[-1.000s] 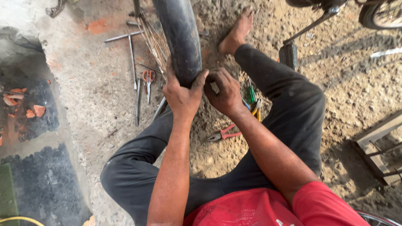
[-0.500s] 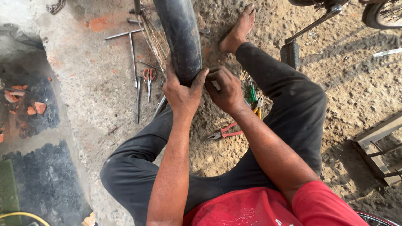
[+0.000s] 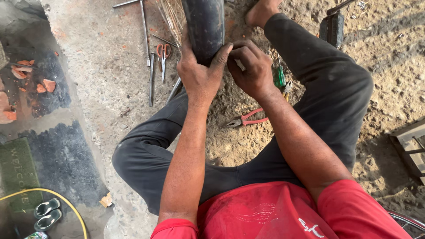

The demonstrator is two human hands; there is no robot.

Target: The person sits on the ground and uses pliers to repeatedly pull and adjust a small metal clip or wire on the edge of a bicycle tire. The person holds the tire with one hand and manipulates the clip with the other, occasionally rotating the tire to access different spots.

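Note:
I sit on the ground with a black bicycle tyre [image 3: 204, 24] upright between my knees, its spokes [image 3: 170, 20] showing to the left. My left hand [image 3: 200, 73] grips the tyre from below, fingers wrapped round both sides. My right hand [image 3: 251, 68] is closed beside it, pinching a small pale object against the tyre's right edge. Red-handled pliers [image 3: 248, 119] lie on the sand under my right forearm. A green-handled screwdriver [image 3: 280, 77] lies just right of my right hand.
Red-handled scissors [image 3: 163, 53] and long metal bars [image 3: 148, 53] lie on the concrete at left. A dark box [image 3: 332, 28] stands at upper right, a wooden frame [image 3: 409, 146] at right. A green mat [image 3: 17, 170], sandals [image 3: 46, 213] and a yellow hose [image 3: 66, 201] lie at lower left.
The view has tipped downward and closer, so the tyre and hands sit higher in the frame. Both hands keep their grip at the same spot on the tyre.

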